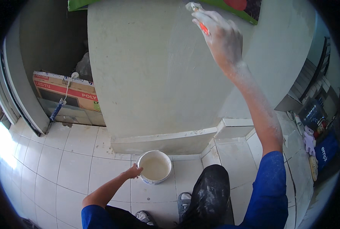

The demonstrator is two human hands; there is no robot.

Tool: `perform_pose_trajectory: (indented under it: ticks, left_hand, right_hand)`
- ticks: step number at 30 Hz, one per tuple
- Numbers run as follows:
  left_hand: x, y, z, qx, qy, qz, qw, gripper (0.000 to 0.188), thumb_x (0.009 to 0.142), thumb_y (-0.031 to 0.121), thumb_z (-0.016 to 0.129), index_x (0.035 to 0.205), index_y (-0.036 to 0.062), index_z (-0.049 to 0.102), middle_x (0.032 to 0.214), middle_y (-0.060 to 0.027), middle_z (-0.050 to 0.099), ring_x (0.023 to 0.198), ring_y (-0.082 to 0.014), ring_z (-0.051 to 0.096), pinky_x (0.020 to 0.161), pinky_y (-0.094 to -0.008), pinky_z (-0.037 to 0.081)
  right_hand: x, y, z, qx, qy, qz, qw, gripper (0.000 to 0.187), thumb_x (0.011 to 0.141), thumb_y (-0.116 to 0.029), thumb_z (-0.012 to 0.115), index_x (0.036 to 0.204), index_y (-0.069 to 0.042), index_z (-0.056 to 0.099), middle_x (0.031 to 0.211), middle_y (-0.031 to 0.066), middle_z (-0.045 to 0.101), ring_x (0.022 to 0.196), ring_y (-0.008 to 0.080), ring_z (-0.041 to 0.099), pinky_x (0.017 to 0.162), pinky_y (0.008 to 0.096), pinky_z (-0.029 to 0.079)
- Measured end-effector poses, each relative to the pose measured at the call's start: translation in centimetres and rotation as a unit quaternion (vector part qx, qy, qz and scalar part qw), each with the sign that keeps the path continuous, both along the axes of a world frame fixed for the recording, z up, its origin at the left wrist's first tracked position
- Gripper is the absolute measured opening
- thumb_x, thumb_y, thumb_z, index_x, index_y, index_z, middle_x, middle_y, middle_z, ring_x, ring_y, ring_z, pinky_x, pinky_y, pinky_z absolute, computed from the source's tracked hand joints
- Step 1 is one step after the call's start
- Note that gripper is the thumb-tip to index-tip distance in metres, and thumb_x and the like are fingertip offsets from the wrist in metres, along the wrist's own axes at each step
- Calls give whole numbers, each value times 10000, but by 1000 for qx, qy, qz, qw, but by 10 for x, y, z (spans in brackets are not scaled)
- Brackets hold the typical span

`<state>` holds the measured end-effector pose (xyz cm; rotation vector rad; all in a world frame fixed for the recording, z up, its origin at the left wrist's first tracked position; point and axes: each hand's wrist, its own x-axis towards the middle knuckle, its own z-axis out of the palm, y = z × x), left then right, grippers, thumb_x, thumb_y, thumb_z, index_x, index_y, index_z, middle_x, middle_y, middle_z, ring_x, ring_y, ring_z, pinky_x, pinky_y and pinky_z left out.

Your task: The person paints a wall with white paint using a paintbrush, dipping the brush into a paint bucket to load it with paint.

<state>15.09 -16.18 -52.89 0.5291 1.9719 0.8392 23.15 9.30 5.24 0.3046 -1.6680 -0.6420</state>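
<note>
left hand is pinching the rim of the bucket, likely steadying it | bucket is standing on the floor below the wall — seemingly for easy reach | right hand is gripping an orange-handled tool, holding it high, contact unclear

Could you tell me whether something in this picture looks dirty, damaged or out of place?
White residue coats the bare right hand and forearm and streaks the black trousers, which looks messy. A dark, ragged patch, perhaps damage, interrupts the pale floor tiles near the brown cardboard box.
</note>
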Motion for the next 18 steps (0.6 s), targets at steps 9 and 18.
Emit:
perform_pose_trajectory:
  ticks: [9,18]
  left_hand:
    - [-2,-2,-10,9,-20,12,1000,727,849,448,508,1231,-120,263,856,-204,619,616,-228,634,467,-330,492]
    - [1,-1,2,17,-23,-9,1000,743,857,456,504,1245,-123,248,863,-205,617,629,-225,633,470,-328,492]
  right_hand:
    - [-22,27,-16,15,72,26,997,240,760,-131,704,998,-162,689,995,-29,659,762,169,619,636,302,464]
    - [-15,36,-86,-95,-29,14,995,240,787,-150,689,1026,-171,683,1031,-16,648,765,164,619,661,311,452]
